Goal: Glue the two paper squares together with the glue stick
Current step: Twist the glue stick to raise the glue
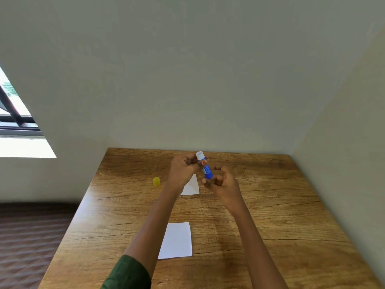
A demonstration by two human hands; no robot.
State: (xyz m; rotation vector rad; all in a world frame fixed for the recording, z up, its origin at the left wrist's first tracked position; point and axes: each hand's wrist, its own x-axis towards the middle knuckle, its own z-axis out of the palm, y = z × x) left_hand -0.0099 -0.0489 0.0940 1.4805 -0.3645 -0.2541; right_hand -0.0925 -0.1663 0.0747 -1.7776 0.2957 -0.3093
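Note:
An uncapped blue glue stick (206, 167) with a white top is held upright above the far part of the wooden table (270, 205). My left hand (183, 168) pinches its upper part and my right hand (221, 181) grips its base. Its yellow cap (156, 181) stands on the table to the left of my hands. One white paper square (192, 187) lies under my hands, partly hidden by my left wrist. A second white paper square (176, 240) lies nearer to me, between my forearms.
The table stands in a corner, against pale walls at the back and right. Its left edge drops to a dark floor (31, 236). A window (14, 113) is at the far left.

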